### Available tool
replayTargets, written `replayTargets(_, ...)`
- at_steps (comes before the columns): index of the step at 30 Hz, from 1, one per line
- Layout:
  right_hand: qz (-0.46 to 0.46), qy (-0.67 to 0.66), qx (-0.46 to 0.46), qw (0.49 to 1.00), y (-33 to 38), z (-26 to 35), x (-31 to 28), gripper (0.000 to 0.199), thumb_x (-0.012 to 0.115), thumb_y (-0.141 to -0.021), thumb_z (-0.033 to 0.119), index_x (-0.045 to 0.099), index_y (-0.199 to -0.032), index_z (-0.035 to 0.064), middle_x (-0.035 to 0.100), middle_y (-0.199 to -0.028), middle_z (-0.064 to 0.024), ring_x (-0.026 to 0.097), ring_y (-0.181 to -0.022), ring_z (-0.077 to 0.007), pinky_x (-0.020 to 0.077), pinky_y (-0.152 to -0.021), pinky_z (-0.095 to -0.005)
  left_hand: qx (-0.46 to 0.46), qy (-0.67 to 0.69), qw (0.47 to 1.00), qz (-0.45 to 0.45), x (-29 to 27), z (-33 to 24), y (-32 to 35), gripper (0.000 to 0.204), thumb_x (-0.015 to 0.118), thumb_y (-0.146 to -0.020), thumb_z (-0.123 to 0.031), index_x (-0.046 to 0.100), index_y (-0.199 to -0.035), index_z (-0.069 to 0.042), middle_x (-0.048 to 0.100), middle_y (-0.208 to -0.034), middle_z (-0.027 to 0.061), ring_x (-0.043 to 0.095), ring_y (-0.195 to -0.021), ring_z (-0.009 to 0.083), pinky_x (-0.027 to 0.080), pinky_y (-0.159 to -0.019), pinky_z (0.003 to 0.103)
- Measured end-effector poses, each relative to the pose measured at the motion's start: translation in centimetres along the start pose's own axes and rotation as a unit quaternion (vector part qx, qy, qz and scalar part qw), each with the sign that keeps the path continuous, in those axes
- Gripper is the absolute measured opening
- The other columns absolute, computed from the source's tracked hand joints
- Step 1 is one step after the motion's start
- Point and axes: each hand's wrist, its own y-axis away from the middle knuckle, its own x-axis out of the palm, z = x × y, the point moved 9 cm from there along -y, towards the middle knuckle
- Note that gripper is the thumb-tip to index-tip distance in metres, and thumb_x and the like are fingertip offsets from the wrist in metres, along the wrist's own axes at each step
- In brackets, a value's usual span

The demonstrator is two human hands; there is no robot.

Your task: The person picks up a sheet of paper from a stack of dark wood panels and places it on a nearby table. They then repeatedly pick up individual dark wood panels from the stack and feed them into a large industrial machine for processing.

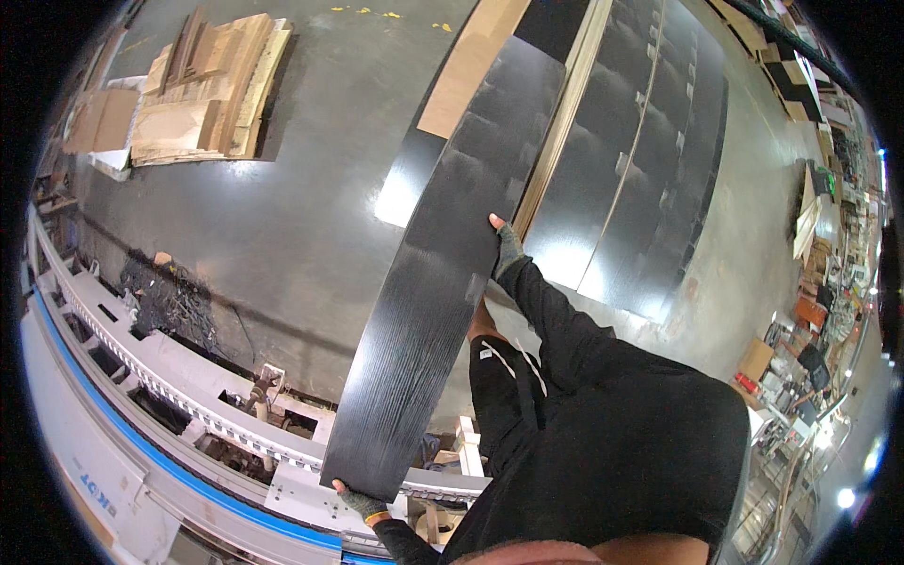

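A long black panel with a faint wood grain is between my two hands, running from the lower middle up to the far end. My left hand, in a grey glove with bare fingertips, grips its near end with the thumb at the corner. Partway along the right edge, my gloved right hand holds the panel with its thumb on the top face. The fingers of both hands are mostly hidden beneath the panel. The near end overlaps the white machine frame in view; I cannot tell whether it touches.
Stacked black panels lie to the right. A brown sheet is beyond the held panel. Wooden boards are piled at the far left. The machine's blue strip runs along the lower left. Dark debris lies beside it.
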Motion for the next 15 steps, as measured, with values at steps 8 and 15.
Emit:
replayTargets(8, 0.068, 0.46, -0.142, 0.874, 3.5, 3.0, -1.6, 0.092, 0.071, -0.087, 0.046, 0.026, -0.151, -0.0022, 0.03, -0.153, -0.0256, 0.033, -0.142, -0.0355, 0.0328, -0.115, -0.0445, -0.059, -0.027, 0.993, 0.098, 8.1, 6.1, -9.0, 0.104, 0.063, -0.079, -0.074, 0.033, -0.152, -0.005, 0.035, -0.155, 0.0153, 0.04, -0.136, 0.0391, 0.034, -0.112, 0.053)
replayTargets(15, -0.075, 0.591, -0.077, 0.799, 11.2, 8.5, -9.3, 0.044, 0.068, -0.094, 0.02, 0.05, -0.133, 0.0081, 0.068, -0.103, -0.0053, 0.064, -0.089, -0.0179, 0.0538, -0.081, -0.0352, 0.004, -0.082, 0.979, 0.187, 25.2, 15.8, -16.1, 0.079, 0.068, -0.09, -0.049, 0.041, -0.146, -0.002, 0.046, -0.147, 0.0145, 0.046, -0.131, 0.031, 0.035, -0.112, 0.045)
